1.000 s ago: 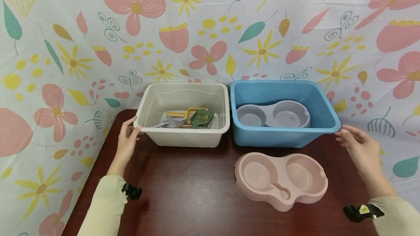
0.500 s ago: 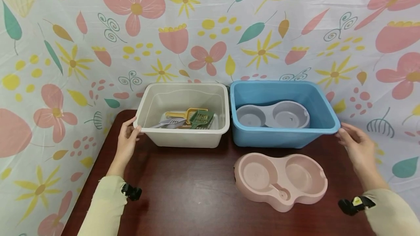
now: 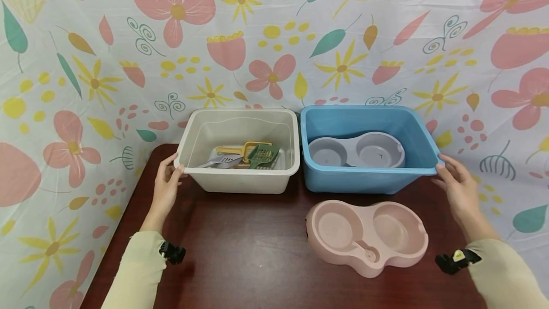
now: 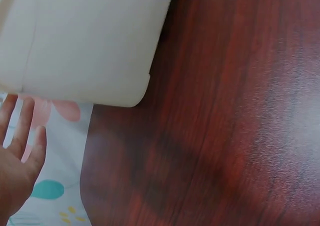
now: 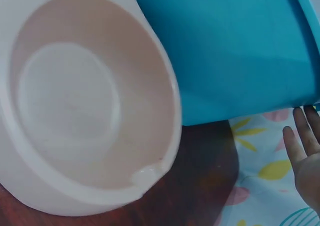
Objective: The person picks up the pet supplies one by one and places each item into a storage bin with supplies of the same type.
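My left hand (image 3: 165,187) touches the front left corner of a beige plastic bin (image 3: 242,181), fingers at its side and thumb by the front rim. In the left wrist view its fingers (image 4: 22,128) look fairly straight. Inside lie a yellow scoop (image 3: 229,150), a green slotted scoop (image 3: 262,155) and a grey-lilac slotted scoop (image 3: 225,159). My right hand (image 3: 461,192) touches the front right corner of a blue bin (image 3: 356,182), its fingers (image 5: 295,146) extended. A grey double pet bowl (image 3: 351,147) sits in the blue bin.
A pink double pet bowl (image 3: 369,261) lies on the dark red wooden table (image 3: 244,252) in front of the blue bin. Both bins stand side by side against a flower-patterned cloth (image 3: 274,27), which also hangs at the left and right.
My right hand and forearm have shifted a little to the left along the blue bin's corner. The left hand, bins and bowls stay in place.
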`<state>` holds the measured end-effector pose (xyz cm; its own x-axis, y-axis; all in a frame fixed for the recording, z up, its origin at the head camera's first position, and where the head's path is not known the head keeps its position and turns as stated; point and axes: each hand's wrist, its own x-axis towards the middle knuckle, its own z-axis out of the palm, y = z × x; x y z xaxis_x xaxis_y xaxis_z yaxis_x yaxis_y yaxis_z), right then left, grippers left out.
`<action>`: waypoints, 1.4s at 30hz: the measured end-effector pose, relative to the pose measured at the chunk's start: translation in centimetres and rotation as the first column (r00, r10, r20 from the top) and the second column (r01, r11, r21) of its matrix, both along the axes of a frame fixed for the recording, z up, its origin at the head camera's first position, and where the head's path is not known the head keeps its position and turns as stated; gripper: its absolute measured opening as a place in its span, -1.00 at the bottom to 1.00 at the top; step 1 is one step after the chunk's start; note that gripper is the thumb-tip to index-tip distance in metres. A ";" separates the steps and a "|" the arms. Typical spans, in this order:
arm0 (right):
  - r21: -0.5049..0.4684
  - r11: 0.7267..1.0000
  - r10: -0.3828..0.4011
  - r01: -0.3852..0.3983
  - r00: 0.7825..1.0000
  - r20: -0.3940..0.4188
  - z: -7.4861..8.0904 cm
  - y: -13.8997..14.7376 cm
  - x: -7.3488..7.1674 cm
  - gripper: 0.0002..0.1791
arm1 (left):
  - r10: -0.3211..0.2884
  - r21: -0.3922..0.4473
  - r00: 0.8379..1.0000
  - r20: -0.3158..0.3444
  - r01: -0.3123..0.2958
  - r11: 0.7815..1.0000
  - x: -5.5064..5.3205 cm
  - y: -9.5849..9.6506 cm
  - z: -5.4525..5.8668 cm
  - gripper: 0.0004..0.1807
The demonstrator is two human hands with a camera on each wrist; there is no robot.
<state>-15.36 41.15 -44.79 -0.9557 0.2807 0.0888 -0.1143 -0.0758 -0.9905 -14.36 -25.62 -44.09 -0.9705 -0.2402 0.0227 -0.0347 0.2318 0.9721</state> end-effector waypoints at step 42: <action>-0.148 0.989 -0.045 0.029 0.993 -0.109 -1.8 -0.8 -0.6 -0.61 | 0.025 -0.078 0.999 0.035 -0.022 0.997 4.7 1.2 -3.4 -0.53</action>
<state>-15.97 40.37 -46.58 -0.9308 0.3335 0.1499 -0.2291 -0.2124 -0.9499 -9.68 -24.40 -47.44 -0.9651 -0.2617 0.0071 -0.0758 0.3052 0.9493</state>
